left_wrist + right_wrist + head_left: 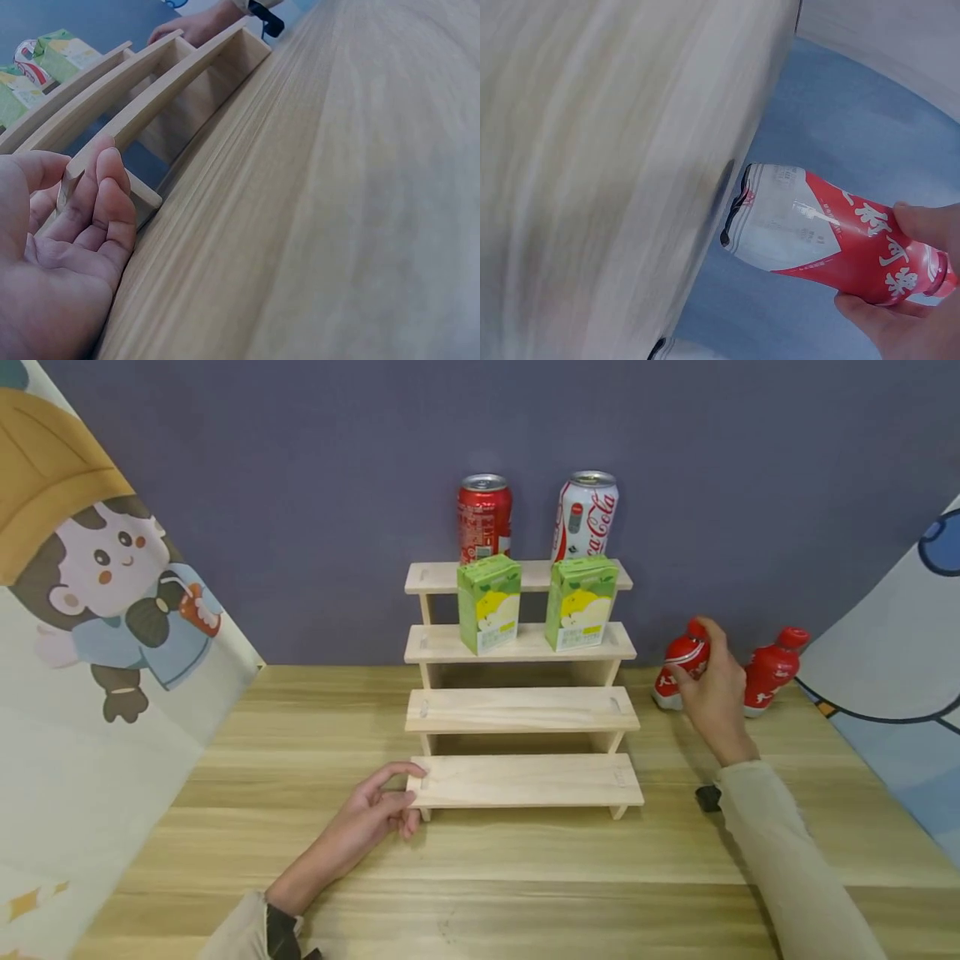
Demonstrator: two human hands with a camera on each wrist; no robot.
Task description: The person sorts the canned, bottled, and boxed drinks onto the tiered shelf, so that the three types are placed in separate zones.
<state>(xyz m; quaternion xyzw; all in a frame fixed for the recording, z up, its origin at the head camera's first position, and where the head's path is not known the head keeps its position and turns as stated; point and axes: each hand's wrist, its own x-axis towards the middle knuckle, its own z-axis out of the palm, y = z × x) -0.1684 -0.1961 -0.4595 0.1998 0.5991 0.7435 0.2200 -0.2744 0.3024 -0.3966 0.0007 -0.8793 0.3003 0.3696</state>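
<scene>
My right hand (716,697) holds a red-and-white soft-drink bottle (684,652) by its upper part, right of the stand. In the right wrist view the bottle's white base is just over the table; whether it touches is hard to tell. A second red bottle (772,672) stands right beside that hand. My left hand (371,814) grips the left end of the lowest step of a wooden four-step display stand (525,781), thumb and fingers around the board's edge. Two green juice cartons (491,606) stand on the step second from the top.
On the top step are a red can (484,518) and a white Coca-Cola can (588,514). A dark wall (337,527) rises behind the table (300,718), with printed panels (135,627) at either side. A small black object (708,798) shows by the right sleeve.
</scene>
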